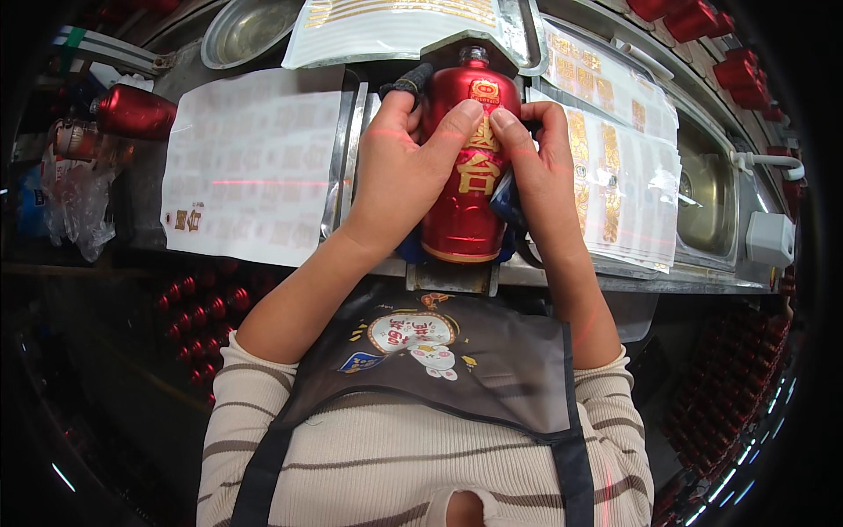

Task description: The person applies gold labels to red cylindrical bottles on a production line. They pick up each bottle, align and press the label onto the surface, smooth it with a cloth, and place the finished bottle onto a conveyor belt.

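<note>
A shiny red bottle (458, 233) lies in front of me with its neck pointing away, in a metal holder with blue padding at its sides. Large gold character decals (479, 174) run down its upper face. My left hand (395, 167) grips the bottle's left side, its thumb pressed on the decals; a dark ribbed cover (409, 82) sits on one finger. From the right side my right hand (546, 167) holds the bottle, its thumb beside the left one on the gold decals. Both hands' other fingers are partly hidden.
To the left lies a white sheet (255, 145) with few decals; sheets with gold decals (615, 167) lie right. A metal bowl (250, 33) and another sheet (395, 31) are at the back. A red bottle (136, 112) lies far left, a sink (716, 215) right.
</note>
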